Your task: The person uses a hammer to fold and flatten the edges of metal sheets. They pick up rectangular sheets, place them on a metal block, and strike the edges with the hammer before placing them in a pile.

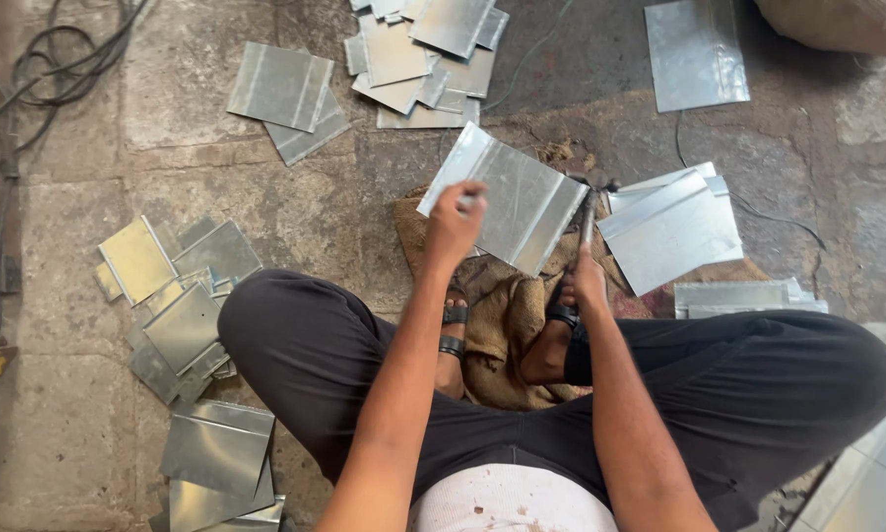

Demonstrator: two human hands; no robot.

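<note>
I sit cross-legged on a stone floor. My left hand [455, 225] grips the near left edge of a shiny metal sheet [510, 202] with folded ribs, held tilted above a piece of brown sacking [502, 315] between my feet. My right hand [587, 279] is closed around the handle of a hammer [588, 219], whose head sits just at the sheet's right edge. Both feet wear dark sandals.
Several cut metal sheets lie in piles: to my left [182, 296], near my left knee [218, 453], ahead [428, 59], and at right [671, 227]. A single sheet [694, 54] lies at far right beside a sack [842, 25]. Cables [39, 79] trail at far left.
</note>
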